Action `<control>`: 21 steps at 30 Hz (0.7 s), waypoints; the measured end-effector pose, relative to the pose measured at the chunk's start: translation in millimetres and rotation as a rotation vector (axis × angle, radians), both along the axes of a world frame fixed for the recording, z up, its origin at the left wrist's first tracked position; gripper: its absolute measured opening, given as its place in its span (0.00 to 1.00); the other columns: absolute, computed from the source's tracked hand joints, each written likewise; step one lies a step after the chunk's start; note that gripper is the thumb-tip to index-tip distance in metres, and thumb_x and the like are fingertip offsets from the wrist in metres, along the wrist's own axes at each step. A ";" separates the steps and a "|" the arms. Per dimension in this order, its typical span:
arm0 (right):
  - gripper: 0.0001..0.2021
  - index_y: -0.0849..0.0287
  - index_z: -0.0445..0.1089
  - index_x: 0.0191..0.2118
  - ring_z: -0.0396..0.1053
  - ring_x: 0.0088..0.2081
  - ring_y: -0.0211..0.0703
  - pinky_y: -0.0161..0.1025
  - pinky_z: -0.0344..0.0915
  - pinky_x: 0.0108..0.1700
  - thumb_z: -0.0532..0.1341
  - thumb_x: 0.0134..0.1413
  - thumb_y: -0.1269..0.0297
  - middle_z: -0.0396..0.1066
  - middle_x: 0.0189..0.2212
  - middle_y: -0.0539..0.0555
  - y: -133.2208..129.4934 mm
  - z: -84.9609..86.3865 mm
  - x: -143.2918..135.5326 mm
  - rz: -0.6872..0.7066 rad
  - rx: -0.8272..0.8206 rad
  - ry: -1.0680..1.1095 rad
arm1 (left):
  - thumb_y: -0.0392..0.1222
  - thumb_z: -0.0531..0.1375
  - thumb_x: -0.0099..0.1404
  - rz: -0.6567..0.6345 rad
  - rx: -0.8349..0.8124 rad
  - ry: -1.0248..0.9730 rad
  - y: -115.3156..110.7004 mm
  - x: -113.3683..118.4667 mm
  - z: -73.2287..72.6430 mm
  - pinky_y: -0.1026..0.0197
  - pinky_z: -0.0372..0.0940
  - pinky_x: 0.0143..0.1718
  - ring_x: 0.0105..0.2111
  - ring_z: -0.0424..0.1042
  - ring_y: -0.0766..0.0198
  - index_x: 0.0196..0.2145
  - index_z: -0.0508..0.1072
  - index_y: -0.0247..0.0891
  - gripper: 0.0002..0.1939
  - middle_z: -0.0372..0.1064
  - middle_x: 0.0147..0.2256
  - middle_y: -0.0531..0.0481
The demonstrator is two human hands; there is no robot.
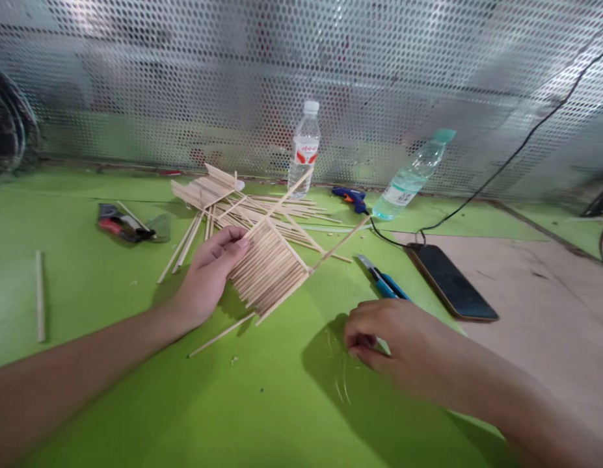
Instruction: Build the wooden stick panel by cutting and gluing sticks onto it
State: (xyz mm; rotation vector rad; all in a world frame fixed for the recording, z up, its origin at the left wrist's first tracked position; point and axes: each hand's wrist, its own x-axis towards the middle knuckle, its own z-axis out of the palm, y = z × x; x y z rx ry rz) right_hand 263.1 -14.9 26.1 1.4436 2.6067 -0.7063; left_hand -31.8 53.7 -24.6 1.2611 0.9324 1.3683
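My left hand (211, 270) grips the left edge of a small panel (269, 266) made of thin wooden sticks laid side by side, with longer sticks jutting from its corners. The panel is tilted above the green surface. To the right, my right hand (374, 335) hangs low over the table with its fingers curled together; thin clear strands (344, 377) show just beside and below the fingertips, and whatever the fingers pinch is too small to name. A blue utility knife (383, 279) lies just beyond that hand.
Behind the panel lie loose sticks (301, 208) and another stick assembly (208, 185). Two bottles (306, 153) (411, 179), a blue glue gun (350, 196) and a phone (452, 283) with a cable are farther back. Pruners (123, 224) and a single stick (40, 296) lie left.
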 end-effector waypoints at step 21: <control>0.23 0.54 0.75 0.50 0.73 0.47 0.45 0.42 0.63 0.49 0.52 0.58 0.84 0.77 0.45 0.53 9.5 1.5 4.6 0.096 0.131 0.184 | 0.42 0.68 0.63 0.036 -0.037 -0.029 0.4 -2.5 -3.5 0.61 0.70 0.32 0.33 0.72 0.63 0.39 0.80 0.42 0.06 0.74 0.35 0.52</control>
